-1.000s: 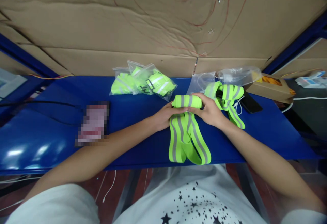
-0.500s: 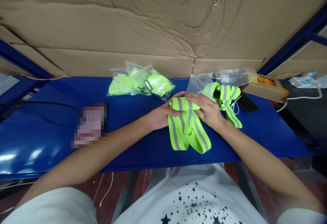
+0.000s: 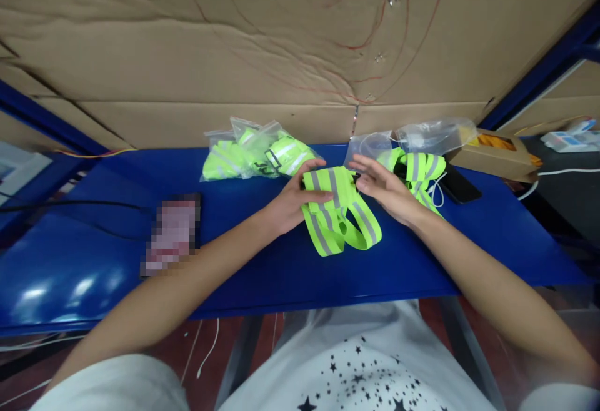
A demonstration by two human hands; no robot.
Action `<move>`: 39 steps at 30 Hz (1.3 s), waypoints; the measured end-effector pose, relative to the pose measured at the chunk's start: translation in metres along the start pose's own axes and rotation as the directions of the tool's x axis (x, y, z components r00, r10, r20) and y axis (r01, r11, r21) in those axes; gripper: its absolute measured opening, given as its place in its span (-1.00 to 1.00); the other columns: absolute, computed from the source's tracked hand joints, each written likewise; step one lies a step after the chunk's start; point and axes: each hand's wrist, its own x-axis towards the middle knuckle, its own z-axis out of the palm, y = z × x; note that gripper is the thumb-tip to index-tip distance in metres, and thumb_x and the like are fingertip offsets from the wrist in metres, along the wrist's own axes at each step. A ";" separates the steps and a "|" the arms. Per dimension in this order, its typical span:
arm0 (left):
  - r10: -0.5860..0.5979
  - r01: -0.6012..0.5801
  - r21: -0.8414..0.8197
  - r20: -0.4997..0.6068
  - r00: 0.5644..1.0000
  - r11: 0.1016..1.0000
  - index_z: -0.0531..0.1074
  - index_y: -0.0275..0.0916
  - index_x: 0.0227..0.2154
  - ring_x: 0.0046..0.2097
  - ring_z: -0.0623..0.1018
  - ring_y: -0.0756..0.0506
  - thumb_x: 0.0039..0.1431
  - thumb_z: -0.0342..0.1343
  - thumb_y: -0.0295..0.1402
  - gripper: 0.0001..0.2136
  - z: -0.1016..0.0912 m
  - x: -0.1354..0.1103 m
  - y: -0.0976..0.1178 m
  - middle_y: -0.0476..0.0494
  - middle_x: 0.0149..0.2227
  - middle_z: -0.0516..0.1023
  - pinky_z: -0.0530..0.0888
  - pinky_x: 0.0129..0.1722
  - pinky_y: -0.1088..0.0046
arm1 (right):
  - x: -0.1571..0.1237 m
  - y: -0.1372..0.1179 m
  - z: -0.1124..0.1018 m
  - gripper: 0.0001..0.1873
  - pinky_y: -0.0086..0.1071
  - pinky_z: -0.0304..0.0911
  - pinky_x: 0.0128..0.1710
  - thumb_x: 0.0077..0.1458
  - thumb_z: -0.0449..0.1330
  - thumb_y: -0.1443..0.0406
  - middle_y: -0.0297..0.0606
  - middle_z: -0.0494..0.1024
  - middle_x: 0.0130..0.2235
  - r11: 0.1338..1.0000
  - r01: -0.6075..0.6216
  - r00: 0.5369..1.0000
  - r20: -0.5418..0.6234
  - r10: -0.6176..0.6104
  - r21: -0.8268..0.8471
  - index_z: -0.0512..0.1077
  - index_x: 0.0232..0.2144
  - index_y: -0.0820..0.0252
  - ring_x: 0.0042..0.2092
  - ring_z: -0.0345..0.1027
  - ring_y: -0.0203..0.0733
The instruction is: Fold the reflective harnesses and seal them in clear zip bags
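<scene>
Head view showed the neon strap (image 3: 344, 186) gripped by the left hand (image 3: 293, 203), the right hand (image 3: 387, 192) opened at its right end, contact unclear, loops (image 3: 323, 236) trailing toward the near edge of the desk (image 3: 290, 280).

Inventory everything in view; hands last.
Striped fabric strap bundle: one, neon yellow and grey, centre.
Second striped bundle: one, likewise coloured, centre right.
Strap-filled plastic bags: several, clear and neon yellow, back centre.
Loose plastic packaging: count unclear, clear, back right.
Flat phone-shaped slab: one, black, right.
Cardboard box: one, brown, right.
Pixelated rectangle: one, pinkish, left.
Table: one, blue, underneath.
Cardboard backing: count unclear, brown, rear.
Thin cables: several, mixed colours, both sides.
Small device: one, white and blue, far right.
Tiled floor: reddish, below.
Star-print shirt: one, white, bottom.
Left hand: one, gripping the first bundle.
Right hand: one, beside it, loosely open.
</scene>
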 end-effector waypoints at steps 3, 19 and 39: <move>0.065 -0.065 0.031 0.019 0.998 0.997 0.37 -0.10 -0.08 -0.15 0.64 -0.15 -0.22 0.48 -0.54 -0.39 0.006 -0.004 0.004 0.00 -0.12 0.61 0.57 -0.15 0.32 | -0.004 0.000 0.017 -0.24 0.04 0.30 0.31 0.23 0.22 -0.14 -0.08 0.33 0.38 0.963 -0.216 0.976 0.072 0.207 0.161 0.31 0.33 0.06 0.38 0.25 0.07; 0.187 -0.171 0.239 -0.045 0.981 0.956 0.43 -0.05 -0.06 -0.23 0.58 -0.09 -0.10 0.51 -0.38 -0.47 0.016 -0.015 -0.012 0.05 -0.25 0.58 0.50 -0.23 0.43 | -0.016 0.002 0.055 -0.48 0.01 0.48 0.11 0.01 0.38 0.30 -0.19 0.64 0.07 0.981 -0.177 0.982 0.077 0.171 0.079 0.51 0.07 0.13 0.10 0.53 0.08; 0.541 -0.590 0.435 0.246 0.804 0.680 0.29 -0.11 -0.09 0.14 0.60 -0.21 0.10 0.39 -0.48 -0.58 0.025 -0.021 0.001 -0.17 0.10 0.59 0.57 0.04 0.26 | -0.013 -0.017 0.066 -0.67 -0.38 0.48 -0.35 -0.17 0.48 0.46 -0.29 0.65 -0.41 0.584 -0.493 0.840 0.177 0.513 0.645 0.57 -0.27 0.26 -0.46 0.49 -0.27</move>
